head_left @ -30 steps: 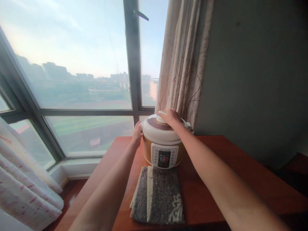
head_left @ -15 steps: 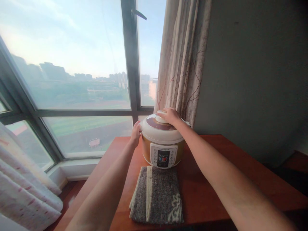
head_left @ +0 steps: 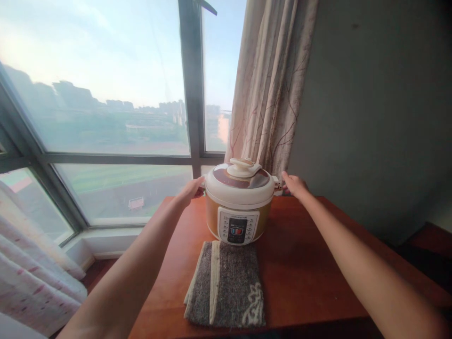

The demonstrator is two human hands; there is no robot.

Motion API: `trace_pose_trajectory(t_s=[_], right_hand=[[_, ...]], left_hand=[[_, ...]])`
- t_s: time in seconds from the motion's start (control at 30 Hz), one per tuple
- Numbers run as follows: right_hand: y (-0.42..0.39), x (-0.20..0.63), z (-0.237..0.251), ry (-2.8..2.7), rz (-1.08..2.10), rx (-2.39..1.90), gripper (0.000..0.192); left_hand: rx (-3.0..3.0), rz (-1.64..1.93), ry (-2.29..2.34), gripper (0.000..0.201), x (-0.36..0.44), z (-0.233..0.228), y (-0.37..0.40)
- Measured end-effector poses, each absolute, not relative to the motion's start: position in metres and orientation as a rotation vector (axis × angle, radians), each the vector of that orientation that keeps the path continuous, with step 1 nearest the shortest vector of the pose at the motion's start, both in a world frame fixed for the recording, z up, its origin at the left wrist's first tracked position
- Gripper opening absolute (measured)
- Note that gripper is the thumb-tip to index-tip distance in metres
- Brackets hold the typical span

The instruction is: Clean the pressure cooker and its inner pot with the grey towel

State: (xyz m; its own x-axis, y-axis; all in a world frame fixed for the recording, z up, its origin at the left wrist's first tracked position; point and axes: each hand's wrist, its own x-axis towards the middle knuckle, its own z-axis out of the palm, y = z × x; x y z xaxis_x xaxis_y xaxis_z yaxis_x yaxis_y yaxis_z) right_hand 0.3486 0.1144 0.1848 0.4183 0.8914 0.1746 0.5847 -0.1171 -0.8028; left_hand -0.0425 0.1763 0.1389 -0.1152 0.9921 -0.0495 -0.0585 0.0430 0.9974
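A white and gold electric pressure cooker point(head_left: 212, 214) stands on the table, its lid down and its control panel towards me. On top of the lid is a cream knob point(head_left: 243, 167). My left hand point(head_left: 195, 188) is closed round the small handle on the cooker's left side. At the opposite side, my right hand point(head_left: 294, 185) is at the right handle point(head_left: 278, 182), thumb on top and fingers curled by its outer end; the fingertips are partly hidden. A folded grey-brown cloth point(head_left: 233, 282) with cream trim lies in front of the cooker.
The reddish-brown wooden table point(head_left: 310, 263) carries the cooker and the cloth. Behind it are a large window point(head_left: 120, 157) and a patterned curtain point(head_left: 268, 94). Another curtain point(head_left: 31, 268) hangs at lower left, and a grey wall point(head_left: 370, 117) is on the right.
My right hand has left the lid knob and moved right and down to the right side handle. My left hand stays at the left handle. The view has shifted slightly.
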Motion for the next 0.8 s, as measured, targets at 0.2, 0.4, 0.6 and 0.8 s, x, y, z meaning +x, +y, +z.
trace_pose_trajectory(t_s=[0.2, 0.4, 0.6, 0.8], right_hand=[[0.107, 0.337, 0.159, -1.049, 0.924, -1.584, 0.044], [0.111, 0.330, 0.159, -0.861, 1.099, -1.420, 0.038], [0.125, 0.340, 0.161, -0.765, 1.046, -1.351, 0.031], [0.137, 0.375, 0.172, -0.745, 0.861, -1.339, 0.032]], left_hand=[[0.965, 1.328, 1.198, 0.027, -0.036, 0.137, 0.178], [0.897, 1.372, 1.051, 0.025, -0.027, 0.134, 0.174], [0.845, 1.370, 0.942, 0.023, -0.010, 0.129, 0.176], [0.788, 1.340, 0.913, 0.020, 0.031, 0.124, 0.174]])
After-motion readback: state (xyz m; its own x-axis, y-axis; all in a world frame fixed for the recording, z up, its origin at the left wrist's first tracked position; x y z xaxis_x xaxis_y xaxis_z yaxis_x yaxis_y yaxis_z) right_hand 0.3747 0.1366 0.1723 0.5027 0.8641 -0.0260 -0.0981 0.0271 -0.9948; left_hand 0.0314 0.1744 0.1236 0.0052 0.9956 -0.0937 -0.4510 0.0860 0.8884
